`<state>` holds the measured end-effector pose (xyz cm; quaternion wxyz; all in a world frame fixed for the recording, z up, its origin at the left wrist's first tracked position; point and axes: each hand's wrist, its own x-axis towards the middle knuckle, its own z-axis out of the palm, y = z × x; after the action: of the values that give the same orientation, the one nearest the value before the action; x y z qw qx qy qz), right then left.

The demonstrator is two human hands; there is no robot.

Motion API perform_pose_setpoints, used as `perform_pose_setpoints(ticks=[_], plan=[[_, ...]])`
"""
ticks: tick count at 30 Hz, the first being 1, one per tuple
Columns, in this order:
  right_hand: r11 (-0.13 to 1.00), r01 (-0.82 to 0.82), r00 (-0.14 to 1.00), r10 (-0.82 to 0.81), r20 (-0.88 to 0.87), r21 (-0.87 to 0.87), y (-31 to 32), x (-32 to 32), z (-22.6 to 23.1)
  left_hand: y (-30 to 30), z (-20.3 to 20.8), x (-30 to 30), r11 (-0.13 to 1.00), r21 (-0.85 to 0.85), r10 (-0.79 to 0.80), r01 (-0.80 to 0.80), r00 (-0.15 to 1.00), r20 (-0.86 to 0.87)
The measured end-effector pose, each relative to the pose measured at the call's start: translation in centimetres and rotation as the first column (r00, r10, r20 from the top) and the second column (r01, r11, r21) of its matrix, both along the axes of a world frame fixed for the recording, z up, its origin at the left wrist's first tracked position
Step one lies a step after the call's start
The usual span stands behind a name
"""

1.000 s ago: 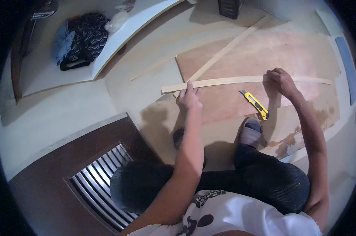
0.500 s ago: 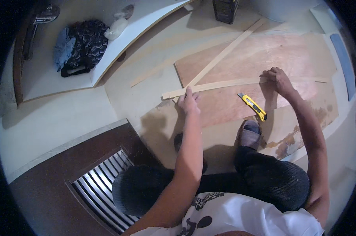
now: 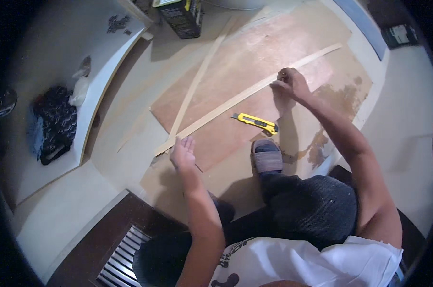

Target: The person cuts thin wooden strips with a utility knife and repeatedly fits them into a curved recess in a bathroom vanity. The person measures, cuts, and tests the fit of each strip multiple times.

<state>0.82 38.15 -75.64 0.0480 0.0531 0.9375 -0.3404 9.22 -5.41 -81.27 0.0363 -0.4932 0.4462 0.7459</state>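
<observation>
A long thin wooden strip [image 3: 235, 100] lies slanted across a reddish plywood sheet [image 3: 254, 57] on the floor. My right hand [image 3: 290, 83] is curled around the strip near its far half. My left hand [image 3: 183, 153] is flat with fingers spread, just beside the strip's near end, holding nothing. A second thin strip [image 3: 197, 81] crosses the first near that end. A yellow utility knife [image 3: 255, 123] lies on the plywood between my hands. My foot in a grey slipper [image 3: 266, 155] rests at the sheet's near edge.
A black and yellow box [image 3: 180, 16] stands at the far edge. A black bag [image 3: 56, 122] lies on a white curved panel [image 3: 101, 91] at the left. A slatted floor vent [image 3: 123, 260] sits in dark wood at lower left.
My left hand has come off the strip's end and now hovers open beside it. My right hand stays closed on the strip. The view has swung, so the strip looks more slanted.
</observation>
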Motion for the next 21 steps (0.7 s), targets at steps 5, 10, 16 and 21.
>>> perform_pose_setpoints(ticks=[5,10,16,21], plan=[[0.973,0.175,0.984,-0.168,-0.057,0.152,-1.7,0.2,-1.4,1.0,0.8,-0.3,0.999,-0.047,-0.017,0.017,1.0,0.001],[0.961,0.218,0.973,-0.201,0.113,-0.168,-0.3,-2.5,-1.4,-0.4,0.0,0.3,0.995,-0.004,-0.103,0.103,0.993,0.052],[0.504,-0.002,0.964,0.23,0.132,-0.864,-4.7,-7.9,13.0,5.5,3.0,1.9,0.986,0.085,0.137,-0.142,0.988,0.064],[0.473,-0.194,0.954,0.296,-0.052,-0.859,-13.1,-10.1,18.4,7.8,9.7,-3.4,0.704,0.702,0.514,-0.106,0.759,-0.401]])
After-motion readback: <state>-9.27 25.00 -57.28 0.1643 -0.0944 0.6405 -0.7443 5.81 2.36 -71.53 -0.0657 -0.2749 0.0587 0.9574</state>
